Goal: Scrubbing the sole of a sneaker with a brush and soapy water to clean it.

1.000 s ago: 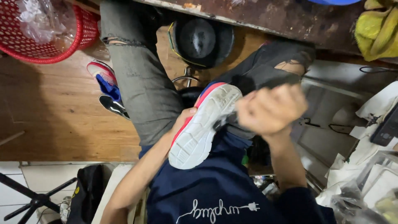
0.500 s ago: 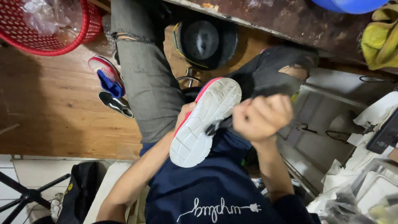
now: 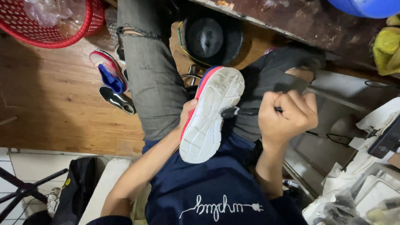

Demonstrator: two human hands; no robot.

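While the left hand (image 3: 187, 111) grips the shoe (image 3: 211, 112) from behind at frame centre, sole up over the lap, the right hand (image 3: 287, 116) is fisted around a dark tool (image 3: 237, 111) touching the sole's edge. Beyond, at upper left, lie loose shoes (image 3: 110, 85) and a red basket (image 3: 54, 25).

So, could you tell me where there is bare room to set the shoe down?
Bare wooden floor lies between the red basket and the spare shoes. The right side is crowded with papers and plastic; the lap holds the shoe.
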